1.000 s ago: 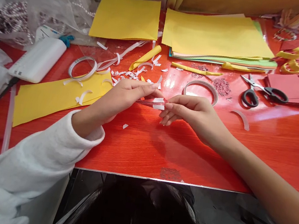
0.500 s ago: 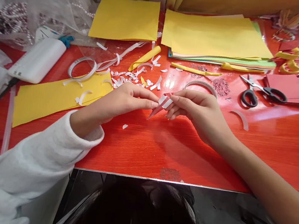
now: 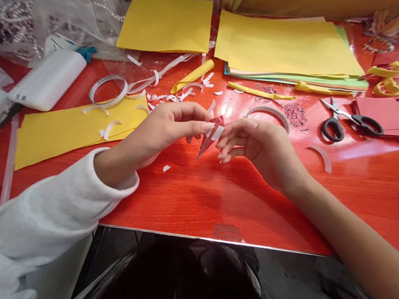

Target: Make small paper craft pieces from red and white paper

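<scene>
My left hand (image 3: 172, 127) pinches a small folded piece of red paper (image 3: 208, 140) between thumb and fingers. The paper tapers to a point at the bottom and has white strips stuck on it, which look like double-sided tape. Just to its right is my right hand (image 3: 260, 149), its fingers loosely bent and apart, with nothing seen in them. Its fingertips come very close to the paper; whether they touch it I cannot tell. Behind my right hand lies a roll of tape (image 3: 270, 111), partly hidden by it.
Scissors (image 3: 344, 119) with black handles lie beside red paper sheets (image 3: 388, 116) on the right. Yellow sheets (image 3: 166, 25) and a paper stack (image 3: 287, 45) are at the back. On the left are another tape roll (image 3: 97, 98), yellow strips (image 3: 54, 131) and a white power bank (image 3: 49, 78).
My right thumb and fingers have let go of the red paper and moved slightly apart from it. My left hand keeps hold, and the paper now stands more upright.
</scene>
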Demonstrator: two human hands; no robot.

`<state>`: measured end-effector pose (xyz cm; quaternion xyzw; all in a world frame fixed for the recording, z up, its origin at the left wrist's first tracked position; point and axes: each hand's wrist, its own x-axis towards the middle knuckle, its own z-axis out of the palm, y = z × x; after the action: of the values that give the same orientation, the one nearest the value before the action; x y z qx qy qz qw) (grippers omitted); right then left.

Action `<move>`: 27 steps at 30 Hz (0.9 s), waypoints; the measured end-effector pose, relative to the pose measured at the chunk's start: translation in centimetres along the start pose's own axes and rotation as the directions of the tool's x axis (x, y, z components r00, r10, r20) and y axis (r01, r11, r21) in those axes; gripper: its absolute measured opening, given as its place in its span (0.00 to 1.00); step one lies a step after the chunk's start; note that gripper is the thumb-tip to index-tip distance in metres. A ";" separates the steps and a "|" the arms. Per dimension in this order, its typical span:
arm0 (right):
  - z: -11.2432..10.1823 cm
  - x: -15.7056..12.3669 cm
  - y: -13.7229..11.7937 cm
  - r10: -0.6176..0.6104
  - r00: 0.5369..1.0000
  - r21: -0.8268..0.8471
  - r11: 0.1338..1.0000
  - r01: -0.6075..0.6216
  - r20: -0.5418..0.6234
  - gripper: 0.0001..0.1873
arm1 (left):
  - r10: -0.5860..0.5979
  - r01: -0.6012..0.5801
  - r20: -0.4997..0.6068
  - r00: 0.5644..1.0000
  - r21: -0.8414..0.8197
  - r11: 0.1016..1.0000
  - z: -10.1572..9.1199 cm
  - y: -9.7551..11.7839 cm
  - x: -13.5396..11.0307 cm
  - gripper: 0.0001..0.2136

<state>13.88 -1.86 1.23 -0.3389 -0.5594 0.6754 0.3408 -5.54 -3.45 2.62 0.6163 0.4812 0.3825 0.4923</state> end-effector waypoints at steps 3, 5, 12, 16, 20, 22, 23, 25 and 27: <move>0.2 -0.1 -0.1 -0.003 1.000 -0.068 0.998 0.005 0.030 0.12 | -0.003 0.001 -0.029 1.000 -0.053 0.999 0.2 -0.1 0.0 0.06; 0.4 -0.3 -0.2 0.024 0.999 -0.125 0.992 -0.020 0.034 0.11 | -0.006 0.005 -0.034 0.999 -0.051 0.999 0.2 -0.2 0.0 0.06; 0.2 -0.5 -0.4 0.018 1.000 -0.154 0.988 -0.021 -0.026 0.08 | 0.055 -0.055 -0.062 0.997 -0.004 0.998 0.4 -0.5 -0.1 0.13; 0.1 -0.5 -0.5 0.018 0.999 -0.130 0.991 -0.021 -0.028 0.06 | 0.097 -0.097 -0.055 0.994 0.010 0.995 0.6 -0.2 -0.2 0.11; 0.2 -0.5 -0.6 0.038 0.999 -0.124 0.991 -0.041 -0.026 0.08 | 0.118 -0.115 -0.069 0.991 0.049 0.992 0.6 -0.2 -0.2 0.07; 0.2 -0.4 -0.6 0.033 0.999 -0.110 0.993 -0.036 -0.030 0.10 | 0.128 -0.122 -0.097 0.987 0.065 0.990 0.6 -0.2 -0.3 0.07; 0.2 -0.4 -0.6 0.025 0.999 -0.099 0.995 -0.028 -0.031 0.11 | 0.132 -0.124 -0.112 0.985 0.073 0.990 0.5 -0.2 -0.3 0.06; 0.2 -0.3 -0.5 0.010 0.999 -0.077 0.997 -0.012 -0.034 0.15 | 0.136 -0.125 -0.138 0.981 0.087 0.988 0.5 -0.2 -0.3 0.06; 0.2 -0.2 -0.4 0.010 0.999 -0.060 0.998 -0.012 -0.039 0.19 | 0.134 -0.120 -0.153 0.979 0.097 0.988 0.5 -0.2 -0.3 0.07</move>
<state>13.90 -2.09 1.67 -0.3649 -0.5709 0.6535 0.3376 -5.22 -3.87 2.37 0.6340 0.4950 0.4397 0.3996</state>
